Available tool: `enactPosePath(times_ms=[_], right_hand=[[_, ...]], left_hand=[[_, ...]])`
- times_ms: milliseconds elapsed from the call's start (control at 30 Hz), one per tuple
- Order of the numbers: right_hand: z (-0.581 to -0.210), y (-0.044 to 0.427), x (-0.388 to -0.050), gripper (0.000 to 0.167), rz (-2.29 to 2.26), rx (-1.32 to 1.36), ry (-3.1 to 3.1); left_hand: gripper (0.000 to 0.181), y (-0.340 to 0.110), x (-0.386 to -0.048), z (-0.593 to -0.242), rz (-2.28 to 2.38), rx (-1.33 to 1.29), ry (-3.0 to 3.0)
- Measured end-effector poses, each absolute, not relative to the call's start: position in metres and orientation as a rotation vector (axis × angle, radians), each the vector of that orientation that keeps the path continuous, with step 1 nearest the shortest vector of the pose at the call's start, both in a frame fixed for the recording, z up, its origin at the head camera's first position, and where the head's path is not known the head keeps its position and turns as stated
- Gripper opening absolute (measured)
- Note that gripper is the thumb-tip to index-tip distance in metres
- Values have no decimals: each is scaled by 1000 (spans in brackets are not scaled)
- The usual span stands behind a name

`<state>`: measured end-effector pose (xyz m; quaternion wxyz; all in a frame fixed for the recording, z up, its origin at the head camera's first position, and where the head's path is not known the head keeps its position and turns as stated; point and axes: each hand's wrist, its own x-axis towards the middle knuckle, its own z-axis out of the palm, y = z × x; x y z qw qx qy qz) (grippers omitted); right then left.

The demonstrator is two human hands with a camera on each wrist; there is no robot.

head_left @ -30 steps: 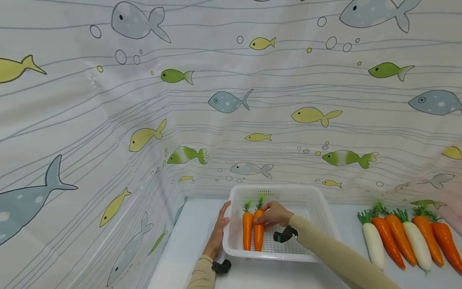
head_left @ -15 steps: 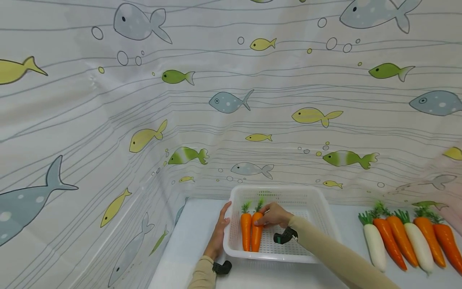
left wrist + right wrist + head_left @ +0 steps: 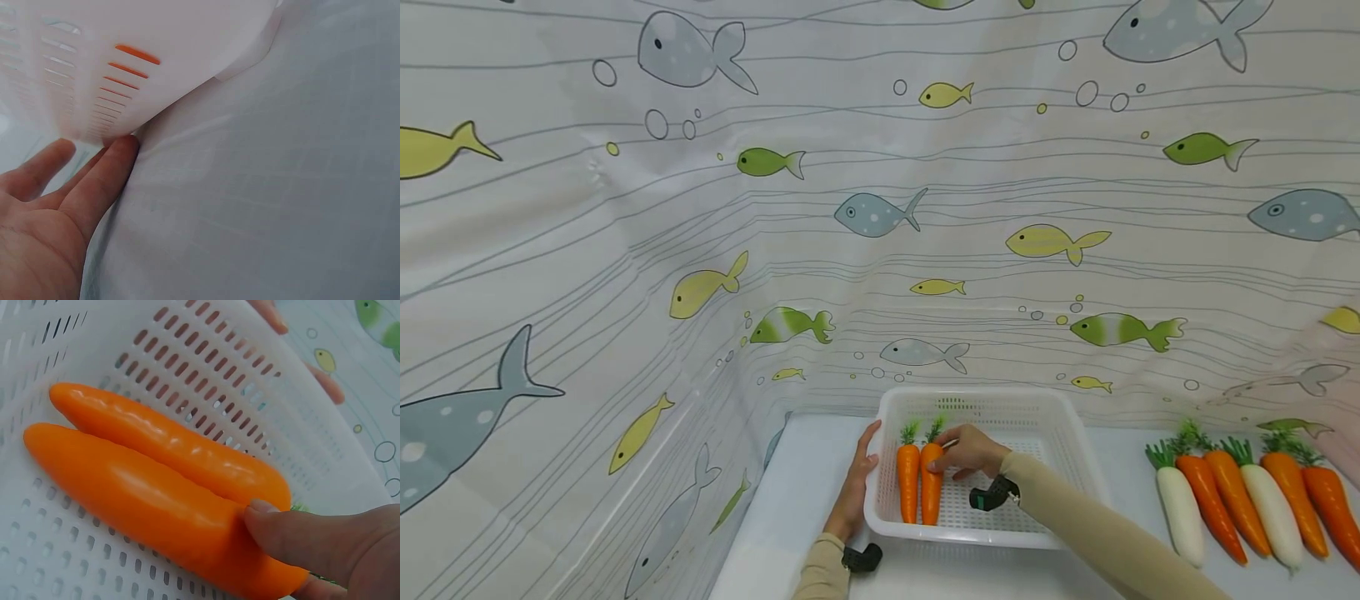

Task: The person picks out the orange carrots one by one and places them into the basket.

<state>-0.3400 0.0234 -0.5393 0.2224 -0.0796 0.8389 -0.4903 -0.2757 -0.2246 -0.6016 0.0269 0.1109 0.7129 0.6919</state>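
Inside a white perforated plastic basket (image 3: pixel 977 535), two orange carrots with green tops lie side by side near the left wall. My right hand (image 3: pixel 972 450) holds the right-hand carrot (image 3: pixel 931 492) near its leafy end. In the right wrist view, the thumb (image 3: pixel 312 540) presses on top of this carrot and a fingertip shows beneath it. The left-hand carrot (image 3: pixel 907 487) lies against its neighbour. Outside the basket's left wall, my left hand (image 3: pixel 852 487) touches it with fairly straight fingers; the left wrist view shows fingertips (image 3: pixel 125 147) against the basket's lower side.
On the white table (image 3: pixel 760 517), a row of vegetables lies right of the basket: a white radish (image 3: pixel 1180 512), another white radish (image 3: pixel 1270 512) and several carrots (image 3: pixel 1236 500). A fish-patterned sheet (image 3: pixel 820 275) rises behind and at the left.
My right hand has shifted the held carrot slightly left, closing the gap to the other carrot, which has also moved a little left. My left hand stays at the basket's side.
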Motion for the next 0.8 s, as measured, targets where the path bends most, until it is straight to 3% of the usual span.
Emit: enactPosePath(times_ms=[467,800], right_hand=[[-538,32,-345,60,-1324,-241,2312],[-519,66,-351,52,-1219,-241,2374]], left_hand=[[59,-226,-280,-605,2103,364,2237],[60,-227,-279,-598,2115,349,2228]])
